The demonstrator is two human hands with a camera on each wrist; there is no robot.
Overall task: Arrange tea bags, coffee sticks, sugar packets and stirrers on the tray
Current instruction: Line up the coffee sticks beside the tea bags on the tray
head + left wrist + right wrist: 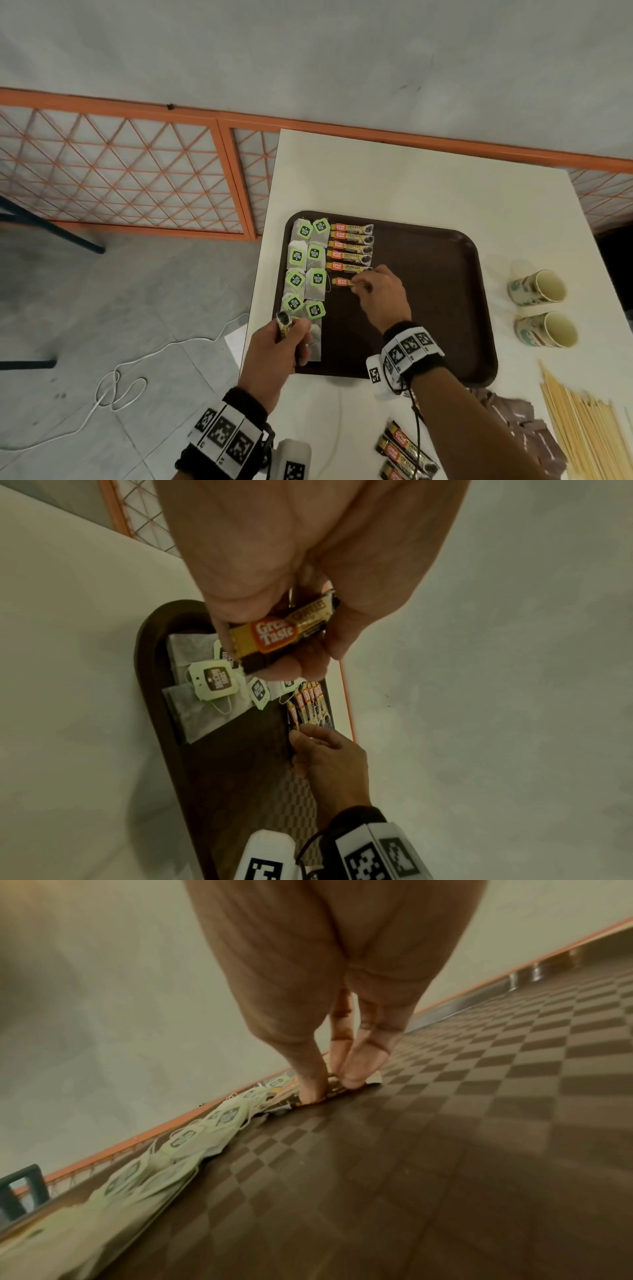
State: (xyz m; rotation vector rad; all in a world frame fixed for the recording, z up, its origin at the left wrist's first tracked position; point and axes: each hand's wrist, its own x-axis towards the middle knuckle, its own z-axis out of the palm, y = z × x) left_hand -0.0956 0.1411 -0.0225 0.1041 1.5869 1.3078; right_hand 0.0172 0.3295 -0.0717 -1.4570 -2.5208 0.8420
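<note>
At the left, under the left fingers: the tea bags [306, 274] lie in two columns along the left side of the tray [428, 301]; they look to be soft paper, very light, with loose strings and green tags, so I judge they shift easily if a finger brushes them.
Left hand: the left hand [274, 363] is curled around a spare coffee stick [287, 631]; thumb and fingers pinch it across the middle, and its dark end stands out above the knuckles.
Beyond the right fingertips: five coffee sticks [351, 246] lie in a neat column, parallel, just beside the tea bags.
Between the right fingertips: the right hand [383, 301] pinches the sixth stick [342, 282] at its right end and holds it down on the tray floor, just under the column; the orange end points to the tea bags.
How the stick will handle: I think it is light, thin and a little stiff, with smooth foil that can slide on the tray; best to take it by the flat sealed end or across the middle, with a small pinch.
Behind the right wrist: more sticks [400, 452] wait on the table [411, 178], beside brown sugar packets [520, 431] and wooden stirrers [582, 425], none of these on the tray yet.
Far right of the fingers: two paper cups [541, 308] lie on their sides, well apart from the tray.
</note>
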